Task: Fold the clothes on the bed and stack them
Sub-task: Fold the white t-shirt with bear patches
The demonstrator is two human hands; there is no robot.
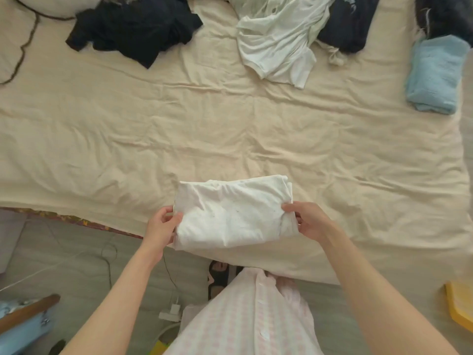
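A cream bed sheet (230,124) covers the work surface. At its near edge, the left hand (161,226) and right hand (307,221) each pinch one side of a folded white garment (233,213), held just above the sheet. Far right, a folded light-blue item (435,75) lies done. Far side, a black heap (135,26), a white shirt (279,39) and a dark garment (348,24) remain unfolded. Judged progress: under half.
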